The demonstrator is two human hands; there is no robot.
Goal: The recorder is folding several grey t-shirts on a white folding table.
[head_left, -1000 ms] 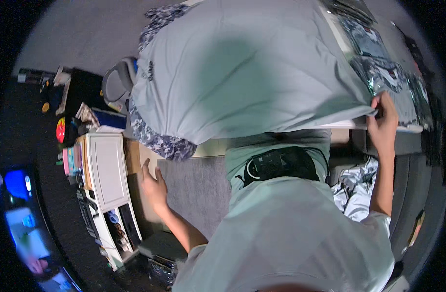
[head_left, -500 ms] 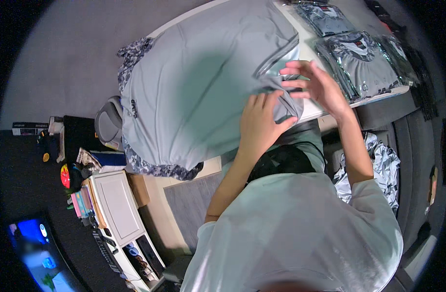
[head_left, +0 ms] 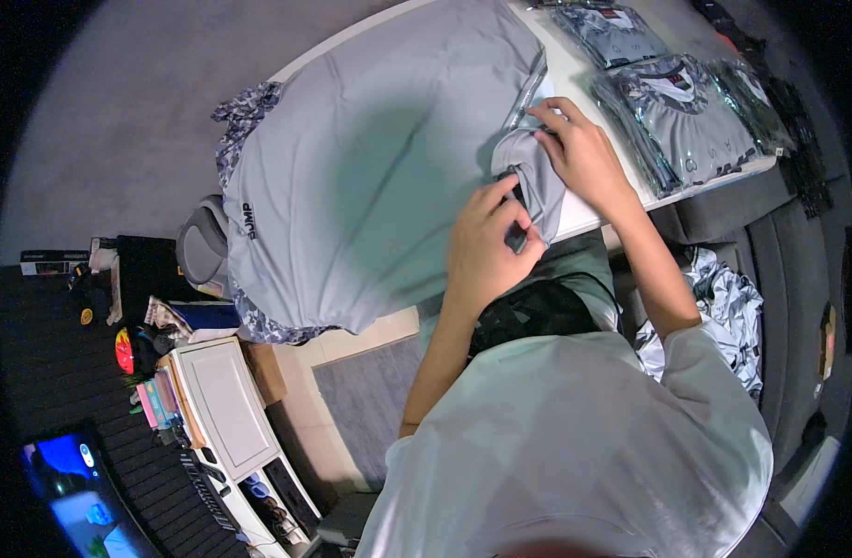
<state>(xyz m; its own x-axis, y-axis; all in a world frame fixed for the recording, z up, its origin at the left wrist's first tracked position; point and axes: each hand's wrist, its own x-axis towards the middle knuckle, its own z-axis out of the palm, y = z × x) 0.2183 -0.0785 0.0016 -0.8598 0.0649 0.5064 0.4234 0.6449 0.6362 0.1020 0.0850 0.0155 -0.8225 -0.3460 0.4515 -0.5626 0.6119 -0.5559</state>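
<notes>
A grey shirt (head_left: 352, 167) with camouflage-patterned sleeves lies spread over a white table (head_left: 580, 219). Its near right edge is turned up into a bunched fold beside my hands. My left hand (head_left: 489, 244) is closed on this fold, thumb and forefinger bent around the cloth, with a dark patch showing between them. Just to the right and farther off, my right hand (head_left: 584, 158) has its fingers curled at the shirt's edge and pinches the fabric there. The fingertips partly hide the cloth they hold.
Folded shirts in clear bags (head_left: 691, 116) are stacked on the table at the right. Silvery crumpled bags (head_left: 724, 307) lie below the table's right end, next to a dark sofa (head_left: 784, 279). A white cabinet (head_left: 226, 395) and a grey chair (head_left: 201, 244) stand at the left.
My right hand has gone from spread fingers to curled ones on the shirt's edge. My left hand has turned to pinch the fold. The shirt's right edge has shifted slightly left and is folded differently.
</notes>
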